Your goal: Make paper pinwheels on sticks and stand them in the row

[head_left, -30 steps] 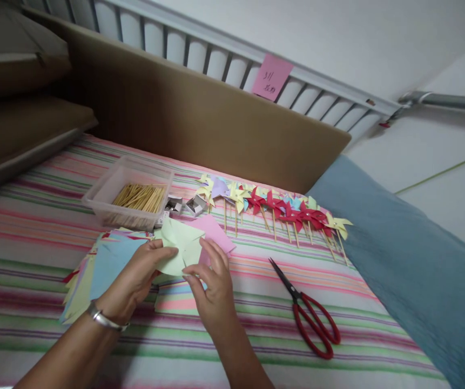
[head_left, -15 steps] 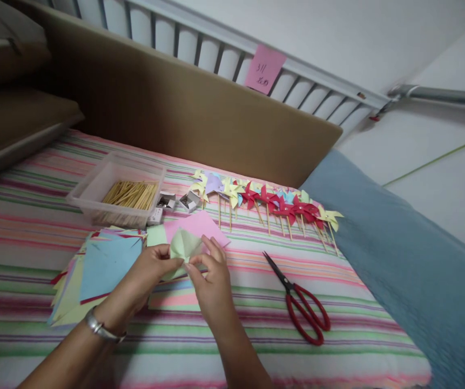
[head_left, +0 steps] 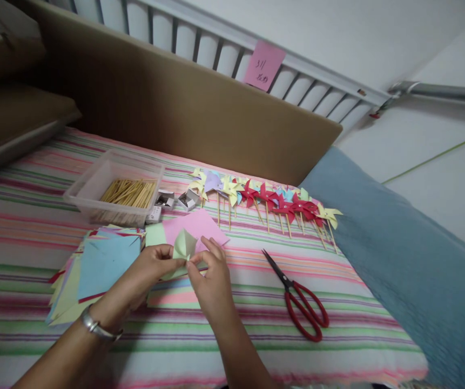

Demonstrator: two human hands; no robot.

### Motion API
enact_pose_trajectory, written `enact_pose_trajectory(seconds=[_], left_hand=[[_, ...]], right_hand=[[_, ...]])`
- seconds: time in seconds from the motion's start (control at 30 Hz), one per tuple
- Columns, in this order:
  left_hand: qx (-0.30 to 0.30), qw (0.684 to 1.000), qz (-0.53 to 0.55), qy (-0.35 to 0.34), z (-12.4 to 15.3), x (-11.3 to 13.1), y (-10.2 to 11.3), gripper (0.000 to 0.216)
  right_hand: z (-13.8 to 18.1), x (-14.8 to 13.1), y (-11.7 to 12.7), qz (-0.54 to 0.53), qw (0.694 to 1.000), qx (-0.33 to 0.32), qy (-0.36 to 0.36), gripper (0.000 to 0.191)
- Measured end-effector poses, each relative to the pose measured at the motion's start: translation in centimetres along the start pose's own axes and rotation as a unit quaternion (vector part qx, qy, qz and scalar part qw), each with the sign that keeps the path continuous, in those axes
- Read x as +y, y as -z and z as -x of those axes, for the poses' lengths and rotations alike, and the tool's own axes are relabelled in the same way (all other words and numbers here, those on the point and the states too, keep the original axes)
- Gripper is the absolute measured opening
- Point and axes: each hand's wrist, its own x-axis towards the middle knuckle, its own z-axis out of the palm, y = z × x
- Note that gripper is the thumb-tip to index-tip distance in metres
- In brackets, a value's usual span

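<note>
Both hands meet at a pale green paper (head_left: 183, 246) whose corners curve up and in toward its middle. My left hand (head_left: 155, 267) pinches the paper from the left between thumb and fingers. From the right, my right hand (head_left: 211, 273) grips it at the centre with thumb and index finger, the other fingers raised. Beneath lie a pink sheet (head_left: 203, 224) and more coloured sheets. A stack of cut paper squares (head_left: 108, 265), light blue on top, rests beside my left wrist. Whether a pin is between the fingertips is hidden.
Red-handled scissors (head_left: 303, 302) lie at the right. A clear plastic box (head_left: 90, 197) of wooden sticks stands behind the stack, next to small boxes (head_left: 187, 200). Finished paper pinwheels (head_left: 264, 200) lie in a row before a cardboard panel (head_left: 200, 113).
The raised part of the green paper has become narrower and more upright between my fingers. My hands keep their pinch, and the view has shifted slightly.
</note>
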Motion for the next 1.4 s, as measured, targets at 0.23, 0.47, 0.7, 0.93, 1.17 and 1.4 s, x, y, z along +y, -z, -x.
enact_pose_trajectory(seconds=[0.23,0.47,0.7,0.93,1.17,1.4], left_hand=[[0.04,0.999,0.011,0.012,0.4,1.0,-0.5,0.014],[-0.083,0.995,-0.055,0.02,0.4,0.0,0.0,0.003],[-0.139,0.986,-0.093,0.025,0.1,-1.0,-0.3,0.005],[-0.046,0.999,-0.003,0.019,0.3,0.1,-0.2,0.021],[-0.049,0.985,0.161,0.022,0.7,0.1,-1.8,0.029],[0.026,0.983,0.176,0.045,0.5,-1.0,-2.4,0.016]], right_hand=[[-0.4,0.4,0.5,-0.048,0.998,0.03,-0.001,0.028],[-1.2,1.1,3.2,-0.221,0.955,-0.172,-0.093,0.063],[-0.8,1.3,3.1,-0.221,0.947,-0.228,-0.055,0.046],[-1.4,1.6,2.9,-0.269,0.945,-0.146,-0.118,0.043],[-1.6,1.0,1.8,-0.374,0.914,-0.028,-0.153,0.04],[-0.7,0.2,-0.2,-0.362,0.92,0.025,-0.149,0.041]])
